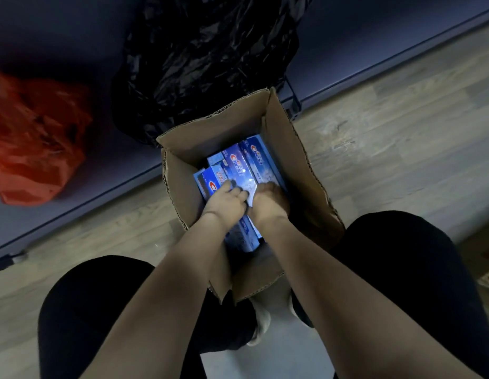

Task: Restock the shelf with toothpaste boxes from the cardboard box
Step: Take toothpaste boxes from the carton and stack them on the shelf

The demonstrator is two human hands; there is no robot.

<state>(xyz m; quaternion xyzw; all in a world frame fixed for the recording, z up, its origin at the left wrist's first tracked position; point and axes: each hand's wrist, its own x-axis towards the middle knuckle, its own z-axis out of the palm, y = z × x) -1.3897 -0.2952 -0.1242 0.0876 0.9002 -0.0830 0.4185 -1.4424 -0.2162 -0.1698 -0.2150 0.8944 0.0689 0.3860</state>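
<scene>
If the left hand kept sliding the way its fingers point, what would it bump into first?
Probably more toothpaste boxes under its fingertips, then the far wall of the cardboard box. The left hand already rests on them; depth is hard to judge.

Dim, bluish light; soft overall blur (worst far left of the hands); wide-angle bending at edges.

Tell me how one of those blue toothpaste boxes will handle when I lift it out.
The toothpaste boxes look like thin rigid cartons, so probably stiff and light. Their glossy faces may be a bit slippery. Flat-sided, they shouldn't roll.
</scene>
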